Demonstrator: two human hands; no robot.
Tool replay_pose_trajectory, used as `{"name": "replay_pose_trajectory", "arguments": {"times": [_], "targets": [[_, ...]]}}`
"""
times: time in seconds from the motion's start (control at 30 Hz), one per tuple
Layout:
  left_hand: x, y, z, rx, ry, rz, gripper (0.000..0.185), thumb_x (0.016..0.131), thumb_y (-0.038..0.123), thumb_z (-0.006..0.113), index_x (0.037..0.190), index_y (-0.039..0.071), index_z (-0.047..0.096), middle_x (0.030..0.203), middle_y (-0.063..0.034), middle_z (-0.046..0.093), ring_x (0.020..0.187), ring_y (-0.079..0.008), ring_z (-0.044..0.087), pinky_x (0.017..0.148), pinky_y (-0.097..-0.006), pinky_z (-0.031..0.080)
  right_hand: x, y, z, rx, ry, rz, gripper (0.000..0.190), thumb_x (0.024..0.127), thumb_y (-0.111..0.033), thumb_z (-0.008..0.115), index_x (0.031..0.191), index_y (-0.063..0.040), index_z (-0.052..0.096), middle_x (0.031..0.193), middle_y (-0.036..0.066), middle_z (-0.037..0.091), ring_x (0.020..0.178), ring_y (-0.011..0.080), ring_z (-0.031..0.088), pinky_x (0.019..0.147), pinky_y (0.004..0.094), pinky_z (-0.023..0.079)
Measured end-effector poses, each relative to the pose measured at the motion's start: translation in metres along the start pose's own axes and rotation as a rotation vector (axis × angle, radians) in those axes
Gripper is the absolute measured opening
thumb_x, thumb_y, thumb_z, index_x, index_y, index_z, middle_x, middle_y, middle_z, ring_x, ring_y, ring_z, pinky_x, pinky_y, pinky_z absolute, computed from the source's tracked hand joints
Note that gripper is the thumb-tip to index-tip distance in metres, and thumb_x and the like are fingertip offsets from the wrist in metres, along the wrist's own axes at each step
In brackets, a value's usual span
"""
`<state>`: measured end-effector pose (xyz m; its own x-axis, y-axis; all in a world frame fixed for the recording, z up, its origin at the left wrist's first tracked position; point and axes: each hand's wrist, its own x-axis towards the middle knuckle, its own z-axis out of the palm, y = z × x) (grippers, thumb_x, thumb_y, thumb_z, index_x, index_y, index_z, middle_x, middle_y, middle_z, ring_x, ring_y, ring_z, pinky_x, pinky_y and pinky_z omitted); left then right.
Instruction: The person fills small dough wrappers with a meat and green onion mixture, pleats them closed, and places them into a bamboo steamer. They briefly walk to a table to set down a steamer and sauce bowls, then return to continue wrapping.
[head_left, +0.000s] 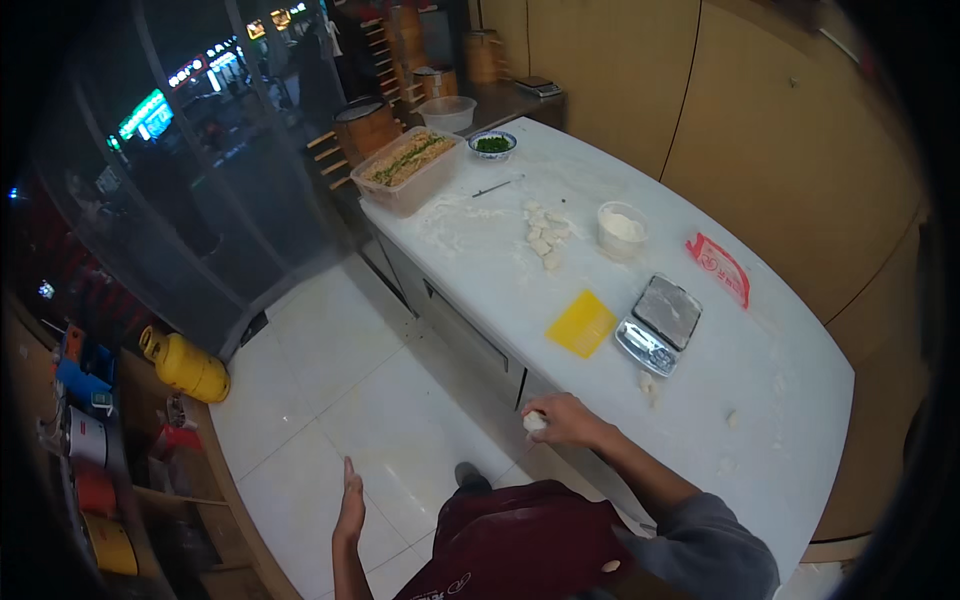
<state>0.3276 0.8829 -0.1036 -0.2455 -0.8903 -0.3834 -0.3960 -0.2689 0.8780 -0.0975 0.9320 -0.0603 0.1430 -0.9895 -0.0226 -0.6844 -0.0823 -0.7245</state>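
Note:
My right hand (559, 421), at the near edge of the white worktable (480, 247), grips a small lump of white dough (535, 421). Off to the left, above the tiled floor, my left hand (350, 495) is stretched out flat and seen edge-on, with nothing visible in it. Beyond the right hand lie a yellow dough scraper (583, 324) and a digital kitchen scale (660, 322). Small dough scraps (649, 388) rest just below the scale. Farther along the table, several cut dough pieces (546, 236) lie in a floury patch beside a clear tub of flour (622, 227).
A plastic bin of filling (409, 169), a bowl of chopped greens (493, 145) and a thin tool (497, 187) occupy the far end. A red-printed bag (720, 270) lies right of the scale. On the floor stands a yellow gas cylinder (187, 366), near shelving (214, 517).

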Motion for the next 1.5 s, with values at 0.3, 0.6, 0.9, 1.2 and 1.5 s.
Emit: {"name": "replay_pose_trajectory", "arguments": {"times": [0.3, 0.6, 0.9, 1.2, 1.5], "targets": [[0.467, 0.257, 0.089, 0.92, -0.405, 0.744, 0.081, 0.093, 0.05, 0.044, 0.147, 0.0, 0.011, 0.154, -0.0206, 0.009, 0.143, -0.0332, 0.009, 0.115, -0.0454, 0.012, 0.116, 0.036, -0.045, 0.203, 0.473, 0.619, 0.038, 0.065, -0.013, 0.08, 0.099, -0.003, 0.065, 0.087, 0.012, 0.062, 0.074, 0.0221, 0.059, 0.07, 0.0307, 0.049], [0.658, 0.265, 0.138, 1.118, -0.597, 1.009, 0.084, 0.084, 0.055, 0.055, 0.143, 0.002, 0.028, 0.152, -0.0173, 0.02, 0.142, -0.0302, 0.016, 0.112, -0.0519, 0.017, 0.313, 0.066, -0.087, 0.267, 0.548, 0.702, 0.036, 0.067, -0.008, 0.078, 0.1, -0.003, 0.065, 0.092, 0.01, 0.063, 0.069, 0.0185, 0.056, 0.064, 0.029, 0.049], [0.636, 0.37, 0.119, 0.421, -1.047, 0.739, 0.075, 0.094, 0.051, 0.041, 0.146, 0.002, 0.018, 0.152, -0.022, 0.013, 0.141, -0.035, 0.017, 0.112, -0.0487, 0.018, 0.469, 0.046, -0.141, 0.167, 0.818, 0.772, 0.035, 0.067, -0.003, 0.078, 0.1, -0.004, 0.065, 0.094, 0.006, 0.063, 0.076, 0.0157, 0.059, 0.064, 0.0278, 0.05], [0.76, 0.454, 0.004, -0.464, -1.183, -0.118, 0.07, 0.098, 0.055, 0.025, 0.149, 0.008, 0.013, 0.149, -0.0134, 0.027, 0.137, -0.0252, 0.026, 0.112, -0.0416, 0.022, 0.706, -0.007, -0.169, -0.087, 0.782, 0.606, 0.035, 0.066, -0.007, 0.072, 0.1, -0.004, 0.062, 0.097, 0.014, 0.06, 0.089, 0.0332, 0.06, 0.077, 0.0399, 0.05], [0.819, 0.448, -0.023, -0.705, -1.091, -0.299, 0.048, 0.098, 0.033, 0.035, 0.135, 0.003, 0.04, 0.129, -0.0142, 0.049, 0.119, -0.0255, 0.048, 0.104, -0.0388, 0.035, 0.738, -0.012, -0.166, 0.13, 0.946, 0.643, 0.035, 0.072, -0.006, 0.075, 0.105, 0.0, 0.064, 0.096, 0.013, 0.062, 0.08, 0.025, 0.065, 0.068, 0.0294, 0.052]]}}
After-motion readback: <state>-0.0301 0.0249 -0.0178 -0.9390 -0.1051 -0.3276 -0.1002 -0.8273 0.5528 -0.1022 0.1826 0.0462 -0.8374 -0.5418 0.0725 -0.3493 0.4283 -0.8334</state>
